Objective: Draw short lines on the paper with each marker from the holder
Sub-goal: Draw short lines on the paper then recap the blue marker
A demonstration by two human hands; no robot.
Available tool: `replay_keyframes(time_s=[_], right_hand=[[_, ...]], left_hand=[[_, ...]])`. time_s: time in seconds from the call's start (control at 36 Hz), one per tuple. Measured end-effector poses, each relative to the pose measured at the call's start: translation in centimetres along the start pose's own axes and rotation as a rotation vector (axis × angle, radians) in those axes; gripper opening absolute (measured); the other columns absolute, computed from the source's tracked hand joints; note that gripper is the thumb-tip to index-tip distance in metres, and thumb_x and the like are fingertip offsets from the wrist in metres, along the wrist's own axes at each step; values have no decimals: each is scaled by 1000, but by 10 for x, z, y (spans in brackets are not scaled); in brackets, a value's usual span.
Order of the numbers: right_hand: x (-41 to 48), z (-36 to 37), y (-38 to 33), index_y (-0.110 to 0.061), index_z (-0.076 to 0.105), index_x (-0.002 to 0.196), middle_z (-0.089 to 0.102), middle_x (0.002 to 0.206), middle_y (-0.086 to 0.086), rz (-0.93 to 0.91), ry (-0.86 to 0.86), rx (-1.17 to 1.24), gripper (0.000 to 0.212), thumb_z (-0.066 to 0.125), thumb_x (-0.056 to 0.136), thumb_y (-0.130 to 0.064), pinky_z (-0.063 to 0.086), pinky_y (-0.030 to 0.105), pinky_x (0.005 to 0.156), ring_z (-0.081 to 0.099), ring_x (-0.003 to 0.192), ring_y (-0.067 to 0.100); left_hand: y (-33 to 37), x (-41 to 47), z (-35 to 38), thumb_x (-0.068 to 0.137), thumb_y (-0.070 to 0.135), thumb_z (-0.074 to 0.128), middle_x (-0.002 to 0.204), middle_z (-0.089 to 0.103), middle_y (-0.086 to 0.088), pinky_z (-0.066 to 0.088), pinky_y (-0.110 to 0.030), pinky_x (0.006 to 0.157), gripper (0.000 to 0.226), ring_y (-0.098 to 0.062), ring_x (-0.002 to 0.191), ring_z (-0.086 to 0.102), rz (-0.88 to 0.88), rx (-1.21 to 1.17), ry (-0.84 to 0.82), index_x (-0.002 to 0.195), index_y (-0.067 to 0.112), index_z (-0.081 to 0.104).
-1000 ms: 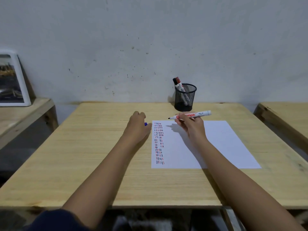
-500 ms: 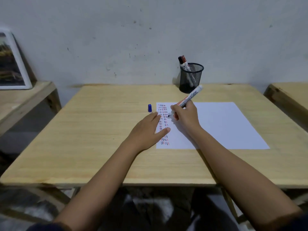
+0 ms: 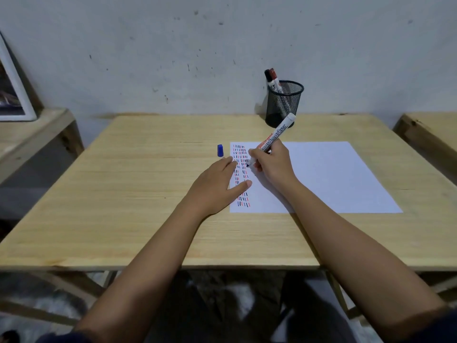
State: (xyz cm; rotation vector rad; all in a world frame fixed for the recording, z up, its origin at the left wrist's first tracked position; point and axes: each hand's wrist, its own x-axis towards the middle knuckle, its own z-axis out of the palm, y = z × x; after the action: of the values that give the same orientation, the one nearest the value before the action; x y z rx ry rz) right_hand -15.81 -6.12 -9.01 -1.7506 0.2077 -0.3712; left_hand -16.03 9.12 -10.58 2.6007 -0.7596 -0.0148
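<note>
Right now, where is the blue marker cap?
The blue cap stands on the wooden table, just off the paper's far-left corner, beyond the left hand's fingertips.

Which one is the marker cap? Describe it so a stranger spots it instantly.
Start at the white paper on the wooden table. Just off its far left corner stands the small blue cap, apart from the sheet. It is the only loose blue piece there.

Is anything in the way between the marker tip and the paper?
Nothing visible. The right hand holds the marker with its tip at the paper, beside the drawn lines. The left hand lies flat just to the side.
</note>
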Motion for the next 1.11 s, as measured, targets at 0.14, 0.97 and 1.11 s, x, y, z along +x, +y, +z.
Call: replay_keyframes(time_s=[0.14,0.97,1.11], right_hand=[[1,0,1,-6,44,86,57,76,16,-19,1,-43,14,58,87,-10,42,9,42,53,48,6],[3,-7,-1,-5,48,91,55,67,7,99,110,427,12,56,90,-13,48,14,47,53,44,3],[6,-6,1,-6,48,90,52,66,8,128,108,518,11,57,90,-13,48,17,47,52,46,8]], left_hand=[[0,0,0,91,56,39,158,20,1,22,-31,113,72,-12,145,16,-10,-2,-12,146,14,26],[-7,6,-1,89,25,55,119,39,5,33,-21,94,43,-11,121,39,-103,-312,183,128,10,47],[-11,29,-12,89,22,55,128,40,-7,36,-27,93,44,-24,120,45,-183,-291,279,130,9,44]])
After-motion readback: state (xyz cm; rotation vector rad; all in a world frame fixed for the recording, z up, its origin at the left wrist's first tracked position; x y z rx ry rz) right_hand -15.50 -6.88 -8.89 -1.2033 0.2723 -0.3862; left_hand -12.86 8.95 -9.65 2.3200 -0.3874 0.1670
